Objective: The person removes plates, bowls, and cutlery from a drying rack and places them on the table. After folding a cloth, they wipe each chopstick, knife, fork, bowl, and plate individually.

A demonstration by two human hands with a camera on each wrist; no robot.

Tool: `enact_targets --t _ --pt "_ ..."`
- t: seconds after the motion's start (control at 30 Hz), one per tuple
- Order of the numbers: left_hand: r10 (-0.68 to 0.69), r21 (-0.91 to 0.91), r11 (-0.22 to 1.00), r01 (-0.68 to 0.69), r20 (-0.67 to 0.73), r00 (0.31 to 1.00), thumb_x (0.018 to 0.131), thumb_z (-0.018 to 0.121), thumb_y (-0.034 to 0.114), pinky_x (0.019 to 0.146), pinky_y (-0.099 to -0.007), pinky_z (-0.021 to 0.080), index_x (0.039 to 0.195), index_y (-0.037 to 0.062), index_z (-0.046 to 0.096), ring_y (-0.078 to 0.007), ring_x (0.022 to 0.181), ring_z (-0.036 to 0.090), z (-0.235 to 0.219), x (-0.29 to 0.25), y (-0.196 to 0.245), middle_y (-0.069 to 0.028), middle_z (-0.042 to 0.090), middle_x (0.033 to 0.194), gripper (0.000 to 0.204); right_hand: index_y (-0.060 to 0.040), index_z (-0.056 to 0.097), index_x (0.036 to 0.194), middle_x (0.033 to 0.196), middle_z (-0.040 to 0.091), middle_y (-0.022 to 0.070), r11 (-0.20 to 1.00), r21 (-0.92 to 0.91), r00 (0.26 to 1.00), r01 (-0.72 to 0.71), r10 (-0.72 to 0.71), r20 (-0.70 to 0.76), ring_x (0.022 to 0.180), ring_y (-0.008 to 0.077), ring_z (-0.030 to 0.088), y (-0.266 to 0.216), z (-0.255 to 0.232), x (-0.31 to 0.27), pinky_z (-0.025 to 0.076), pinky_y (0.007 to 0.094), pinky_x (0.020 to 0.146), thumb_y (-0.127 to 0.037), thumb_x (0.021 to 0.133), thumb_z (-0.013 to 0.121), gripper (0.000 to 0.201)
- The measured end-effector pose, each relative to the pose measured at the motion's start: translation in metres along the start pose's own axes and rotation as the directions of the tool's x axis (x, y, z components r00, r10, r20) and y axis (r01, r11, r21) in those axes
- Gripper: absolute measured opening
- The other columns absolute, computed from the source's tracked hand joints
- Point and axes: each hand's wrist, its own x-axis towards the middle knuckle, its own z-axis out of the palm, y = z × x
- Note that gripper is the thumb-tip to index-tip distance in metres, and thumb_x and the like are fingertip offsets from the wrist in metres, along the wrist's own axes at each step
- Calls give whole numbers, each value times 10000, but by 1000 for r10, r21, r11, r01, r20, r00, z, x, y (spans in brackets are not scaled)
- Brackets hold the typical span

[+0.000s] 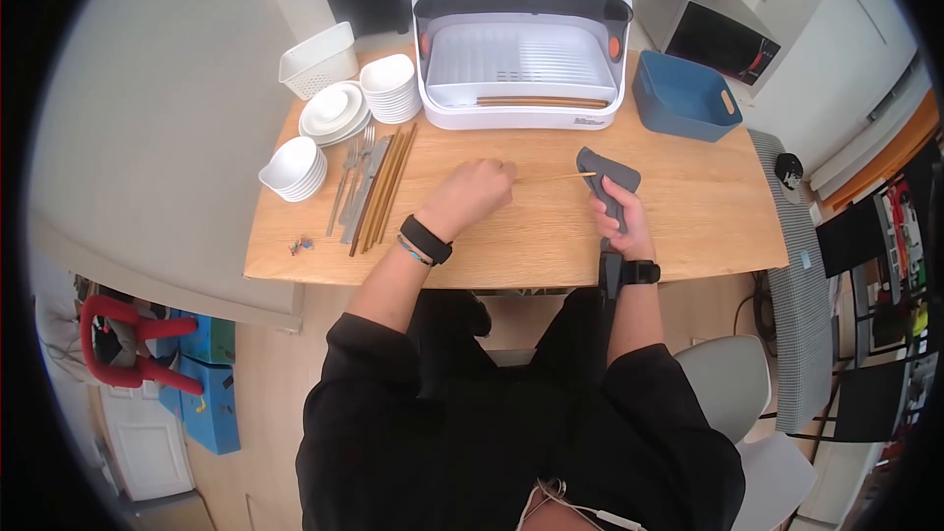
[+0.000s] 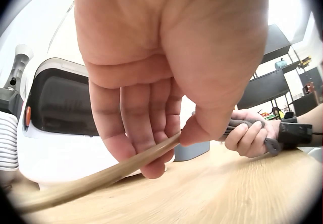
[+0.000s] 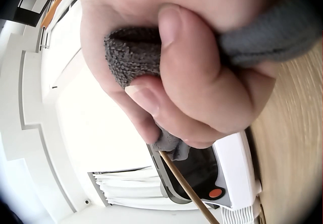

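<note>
My left hand pinches a wooden chopstick between thumb and fingers, above the table's middle. To its right, my right hand grips a bunched grey cloth. The chopstick's far end meets the cloth; in the right wrist view the stick comes out beside the cloth's lower folds. Fingers of the right hand curl round the cloth. How far the stick's tip lies inside the cloth is hidden.
Chopsticks, forks and knives lie left of my left hand, beside stacked white bowls and plates. A white open cabinet stands behind, holding chopsticks; a blue basket is at the back right.
</note>
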Motion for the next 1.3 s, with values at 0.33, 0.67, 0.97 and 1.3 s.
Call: enact_targets --t 0.33,0.67,0.97,1.3 --pt "-83 26 996 81 49 995 823 593 108 645 -447 512 808 15 562 -365 737 625 -18 5 -7 -165 628 754 99 -75 541 856 644 524 6 996 -78 998 -42 45 34 398 47 389 0 10 -7 224 181 314 -278 936 610 229" --pt "-8 -140 990 -22 -212 977 871 655 227 747 -416 496 929 8 593 -310 833 621 -5 26 21 -130 636 861 235 -60 526 824 620 503 1 991 -57 978 -120 128 166 387 47 379 12 14 6 235 184 319 -276 926 628 260" --pt "-462 -820 571 14 -307 832 885 631 211 860 -395 462 995 17 614 -297 954 595 16 51 29 -140 622 1050 223 -77 529 866 643 510 7 952 -297 983 -74 120 141 401 47 394 37 77 18 234 201 335 -195 894 652 173" --pt "171 123 983 -140 -301 938 765 645 100 732 -362 500 926 53 609 -252 807 592 18 68 118 -70 578 836 172 -71 557 840 645 546 16 756 -630 898 179 -387 -209 403 79 435 41 57 53 267 244 342 -168 871 671 153"
